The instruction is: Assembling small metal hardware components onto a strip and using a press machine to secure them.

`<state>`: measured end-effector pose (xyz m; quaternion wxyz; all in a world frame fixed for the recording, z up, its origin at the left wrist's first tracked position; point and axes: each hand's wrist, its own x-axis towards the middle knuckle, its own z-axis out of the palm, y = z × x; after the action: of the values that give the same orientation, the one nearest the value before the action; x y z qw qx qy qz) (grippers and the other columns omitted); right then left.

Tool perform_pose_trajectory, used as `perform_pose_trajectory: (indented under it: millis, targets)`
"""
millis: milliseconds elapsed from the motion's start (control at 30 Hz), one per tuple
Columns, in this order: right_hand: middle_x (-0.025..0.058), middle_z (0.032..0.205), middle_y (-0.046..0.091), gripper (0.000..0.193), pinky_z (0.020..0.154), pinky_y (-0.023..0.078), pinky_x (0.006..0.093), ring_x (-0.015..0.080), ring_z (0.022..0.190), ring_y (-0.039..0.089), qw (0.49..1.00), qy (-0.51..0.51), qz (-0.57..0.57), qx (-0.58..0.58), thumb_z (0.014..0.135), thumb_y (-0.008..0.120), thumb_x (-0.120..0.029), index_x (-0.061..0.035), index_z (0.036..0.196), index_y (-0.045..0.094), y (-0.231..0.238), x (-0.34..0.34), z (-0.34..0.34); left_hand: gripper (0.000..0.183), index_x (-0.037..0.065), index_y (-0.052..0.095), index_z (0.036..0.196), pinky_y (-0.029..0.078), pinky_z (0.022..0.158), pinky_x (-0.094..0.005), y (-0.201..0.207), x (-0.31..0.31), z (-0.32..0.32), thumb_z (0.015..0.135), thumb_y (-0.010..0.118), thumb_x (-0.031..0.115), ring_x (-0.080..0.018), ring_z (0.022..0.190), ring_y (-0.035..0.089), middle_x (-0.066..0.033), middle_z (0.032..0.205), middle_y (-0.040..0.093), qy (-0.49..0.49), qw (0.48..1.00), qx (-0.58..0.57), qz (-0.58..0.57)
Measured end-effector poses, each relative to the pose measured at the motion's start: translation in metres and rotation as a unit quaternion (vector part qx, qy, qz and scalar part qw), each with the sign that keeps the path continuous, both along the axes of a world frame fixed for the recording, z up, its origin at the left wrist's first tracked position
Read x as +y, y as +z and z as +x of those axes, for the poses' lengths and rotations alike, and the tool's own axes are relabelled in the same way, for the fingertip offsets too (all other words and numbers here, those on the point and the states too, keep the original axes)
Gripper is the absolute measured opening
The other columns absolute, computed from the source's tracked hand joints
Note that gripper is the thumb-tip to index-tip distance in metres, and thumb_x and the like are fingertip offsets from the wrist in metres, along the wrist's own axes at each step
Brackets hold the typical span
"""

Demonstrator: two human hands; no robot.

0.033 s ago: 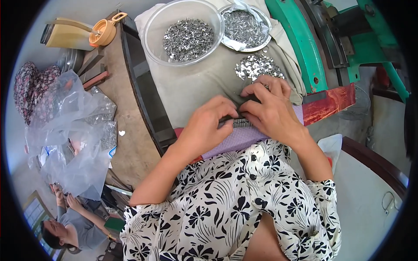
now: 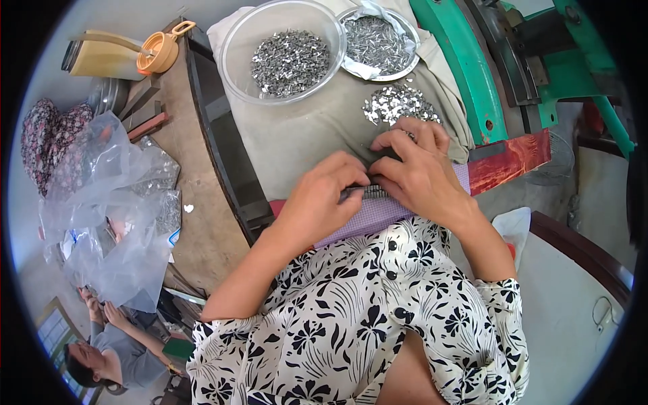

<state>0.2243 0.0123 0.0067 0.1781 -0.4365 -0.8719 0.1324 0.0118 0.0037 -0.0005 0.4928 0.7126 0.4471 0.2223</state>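
Observation:
A narrow dark bar (image 2: 374, 192) with a row of small metal pieces along it lies on a purple checked cloth (image 2: 364, 225) in front of me. My left hand (image 2: 329, 192) grips the bar's left end, thumb below and fingers curled over the top. My right hand (image 2: 424, 169) bends over the right part of the row, its thumb and forefinger close to the left fingertips. Some small metal pieces show between its curled fingers, partly hidden. Just beyond that hand is a loose pile of shiny flat metal bits (image 2: 399, 104).
A clear plastic basin (image 2: 231, 81) holds small metal pieces; beside it, a lined metal bowl (image 2: 413, 62) holds thin pins. A green machine (image 2: 466, 74) stands at right. Plastic bags (image 2: 115, 229) lie on the left table (image 2: 209, 223). A person (image 2: 121, 351) sits lower left.
My left hand has shifted very slightly, its fingers sitting a little differently on the bar. The right hand stays almost in place.

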Motion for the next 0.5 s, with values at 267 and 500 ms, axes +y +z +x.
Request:
perform_pose_trajectory:
  millis: [267, 500]
  targets:
    - [0.0060, 0.110, 0.061, 0.011, 0.101, 0.033, 0.0466, 0.0285, 0.120, 0.048, 0.998, 0.001, -0.065, 0.019, 0.071, 0.071, -0.014, -0.0045, 0.075, 0.068, 0.004, 0.004, 0.000, 0.016, 0.005, 0.072, 0.091, 0.052, 0.075, -0.0382, -0.002, -0.019, 0.016, 0.076, 0.076, 0.006, -0.0276, 0.087, 0.063, -0.0060, 0.101, 0.064, 0.003, 0.979, 0.085, 0.186]
    - [0.0056, 0.112, 0.060, 0.013, 0.102, 0.032, 0.0464, 0.0287, 0.121, 0.048, 0.995, -0.020, -0.091, 0.037, 0.071, 0.073, -0.013, -0.0056, 0.079, 0.067, 0.001, 0.006, 0.003, 0.013, 0.006, 0.070, 0.085, 0.051, 0.072, -0.0388, 0.000, -0.014, 0.023, 0.075, 0.077, 0.006, -0.0268, 0.085, 0.062, -0.0054, 0.100, 0.064, 0.001, 0.973, 0.107, 0.203]
